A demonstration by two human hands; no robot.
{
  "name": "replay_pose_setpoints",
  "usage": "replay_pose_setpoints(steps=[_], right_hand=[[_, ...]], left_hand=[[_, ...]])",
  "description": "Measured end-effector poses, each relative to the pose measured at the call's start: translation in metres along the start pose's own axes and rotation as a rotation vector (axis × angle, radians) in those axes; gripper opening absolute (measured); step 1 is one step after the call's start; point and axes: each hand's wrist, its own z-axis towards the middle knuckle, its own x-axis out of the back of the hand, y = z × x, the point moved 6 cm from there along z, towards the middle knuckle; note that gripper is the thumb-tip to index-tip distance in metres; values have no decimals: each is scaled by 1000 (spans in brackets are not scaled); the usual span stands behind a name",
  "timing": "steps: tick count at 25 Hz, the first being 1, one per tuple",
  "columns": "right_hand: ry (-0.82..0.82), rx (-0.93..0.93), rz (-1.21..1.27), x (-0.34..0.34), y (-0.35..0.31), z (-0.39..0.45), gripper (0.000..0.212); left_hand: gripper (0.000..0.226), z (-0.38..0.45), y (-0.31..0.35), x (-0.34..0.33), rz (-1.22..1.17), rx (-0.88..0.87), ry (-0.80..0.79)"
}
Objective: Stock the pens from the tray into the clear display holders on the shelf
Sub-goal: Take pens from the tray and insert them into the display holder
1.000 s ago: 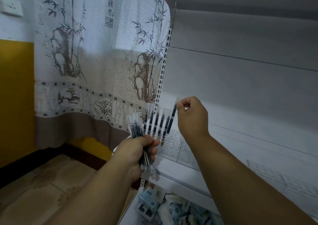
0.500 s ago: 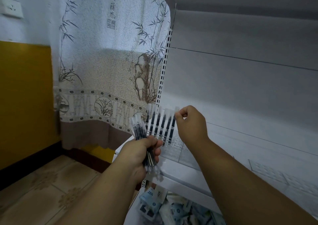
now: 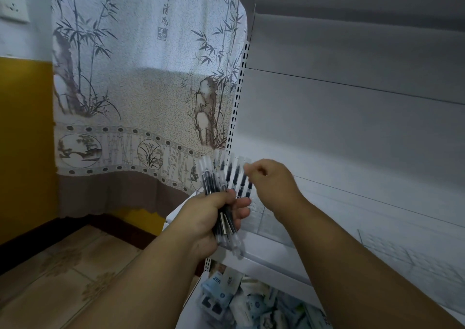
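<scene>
Holding a bundle of pens (image 3: 221, 210) in its closed grip, the left hand (image 3: 208, 215) waited at 7 o'clock of the clear holder (image 3: 254, 210) on the shelf (image 3: 264, 255). The right hand (image 3: 270, 180) pinched the pen (image 3: 249, 177) at the row's right end; seating it well probably meant lowering it upright, parallel to its neighbours.

The clear plastic pens with black ink cores (image 3: 214, 177) stand out against a white metal shelf (image 3: 266, 253). A pale fabric curtain (image 3: 141, 89) carries grey bamboo and rock prints above a brown hem band, beside a mustard-yellow wall (image 3: 25, 139) and tan patterned floor tiles (image 3: 63, 265).
</scene>
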Motion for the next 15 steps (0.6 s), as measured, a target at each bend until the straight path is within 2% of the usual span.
replay_pose_setpoints(steps=[2, 3, 5, 8, 10, 12, 15], right_hand=[[-285, -136, 169, -17, -3, -6, 22], [-361, -180, 262, -20, -3, -7, 18], [-409, -204, 353, -16, -2, -6, 14], [-408, -190, 300, -6, -3, -9, 10], [-251, -174, 327, 10, -3, 2, 9], [10, -166, 413, 38, 0, 17, 14], [322, -20, 236, 66, 2, 27, 21]], left_hand=[[16, -1, -1, -8, 20, 17, -52], [16, -1, -3, -11, 33, 22, -73], [17, -1, -7, -14, 56, 36, -94], [16, 0, -12, -17, 51, 46, -103], [18, 4, -15, -13, -35, 45, -67], [18, 11, -15, -2, -135, 43, 25], [12, 15, -15, 5, -122, 30, 89]])
